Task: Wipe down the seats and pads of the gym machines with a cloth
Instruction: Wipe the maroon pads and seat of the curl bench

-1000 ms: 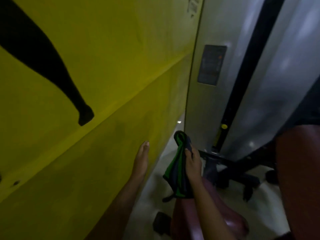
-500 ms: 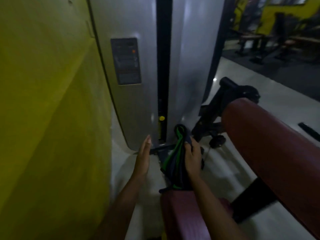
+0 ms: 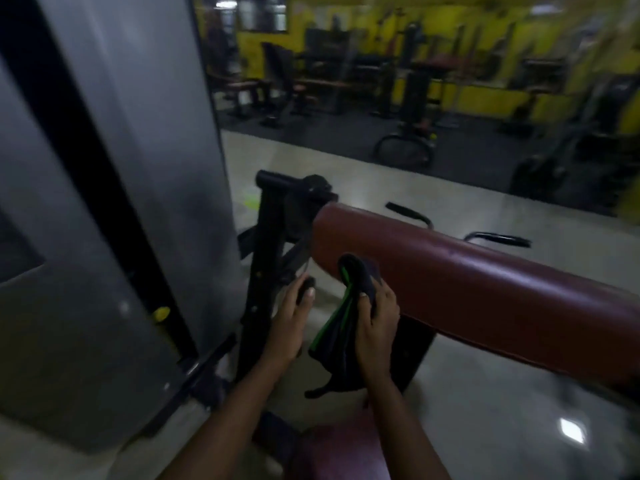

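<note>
Just beyond the right hand (image 3: 375, 318), which grips a bunched dark-and-green cloth (image 3: 341, 327), runs the maroon roller pad (image 3: 467, 282) (apparently unwiped). Left hand (image 3: 291, 323) hovers loosely spread beside it. Next, I judge: press cloth onto pad, sweep rightward.

Both forearms are bare, with no sleeve showing. The left hand (image 3: 289, 322) and right hand (image 3: 375, 323) wear no gloves, rings or watch.

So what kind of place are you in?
A gym, almost certainly: a maroon roller pad on a black frame close by, and rows of exercise machines against yellow walls behind.
</note>
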### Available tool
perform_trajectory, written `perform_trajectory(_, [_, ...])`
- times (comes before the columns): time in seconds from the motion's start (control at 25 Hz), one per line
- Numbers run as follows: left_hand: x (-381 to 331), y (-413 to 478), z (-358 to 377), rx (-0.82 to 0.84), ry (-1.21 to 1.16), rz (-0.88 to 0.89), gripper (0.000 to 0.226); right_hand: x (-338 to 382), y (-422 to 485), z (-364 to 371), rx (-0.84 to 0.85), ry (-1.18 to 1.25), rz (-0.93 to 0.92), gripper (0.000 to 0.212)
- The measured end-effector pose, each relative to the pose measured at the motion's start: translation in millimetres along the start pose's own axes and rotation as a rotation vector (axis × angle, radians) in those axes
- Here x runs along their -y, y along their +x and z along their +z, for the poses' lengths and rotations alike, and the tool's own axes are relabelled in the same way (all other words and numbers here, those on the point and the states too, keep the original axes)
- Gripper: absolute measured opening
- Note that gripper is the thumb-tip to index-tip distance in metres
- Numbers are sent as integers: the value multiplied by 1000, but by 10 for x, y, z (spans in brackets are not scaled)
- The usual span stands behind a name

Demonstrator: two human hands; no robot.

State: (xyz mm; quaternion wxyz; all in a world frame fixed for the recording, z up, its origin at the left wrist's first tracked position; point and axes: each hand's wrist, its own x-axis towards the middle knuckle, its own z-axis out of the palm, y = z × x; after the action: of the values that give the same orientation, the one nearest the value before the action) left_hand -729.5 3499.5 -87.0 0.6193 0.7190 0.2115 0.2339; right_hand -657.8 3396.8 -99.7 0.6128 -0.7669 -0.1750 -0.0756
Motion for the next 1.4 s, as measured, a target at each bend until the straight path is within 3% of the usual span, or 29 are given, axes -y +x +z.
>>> perform_trajectory(0.16, [-142, 456, 103, 264, 234, 265, 45, 125, 148, -112, -359, -154, 0, 63])
perform_trajectory(0.28, [-297, 885, 300, 393, 439, 496, 49, 136, 616, -155, -626, -396, 15, 53])
perform_trajectory(0.44, [-399, 1294, 536, 436, 561, 648, 58, -103, 1083, 79, -452, -868, -58, 51])
perform_trajectory(0.52, [-373, 1383, 615, 481, 609, 707, 66, -342, 1164, 0, -450, -997, -104, 53])
perform_trajectory(0.72, [-413, 1516, 893, 585, 701, 883, 67, -595, 1172, -653, -690, -965, -93, 47])
perform_trajectory(0.88, [-454, 1584, 1099, 637, 765, 963, 71, -604, 1164, -648, -950, -812, 65, 45])
perform_trajectory(0.92, [-456, 1615, 1151, 640, 736, 964, 69, -591, 1137, -483, -964, -809, 76, 49])
perform_trajectory(1.0, [-445, 1660, 1254, 637, 670, 947, 64, -608, 1009, -199, -834, -890, 7, 59])
perform_trajectory(1.08, [-439, 1687, 1378, 638, 685, 994, 61, -707, 989, -393, -758, -944, -58, 57])
perform_trajectory(1.28, [-575, 1545, 1928, 696, 830, 1099, 68, -845, 1077, -1566, -989, -930, 69, 50])
perform_trajectory(1.4, [-545, 1478, 2104, 577, 983, 1204, 68, -838, 1126, -1881, -1049, -912, 131, 50])
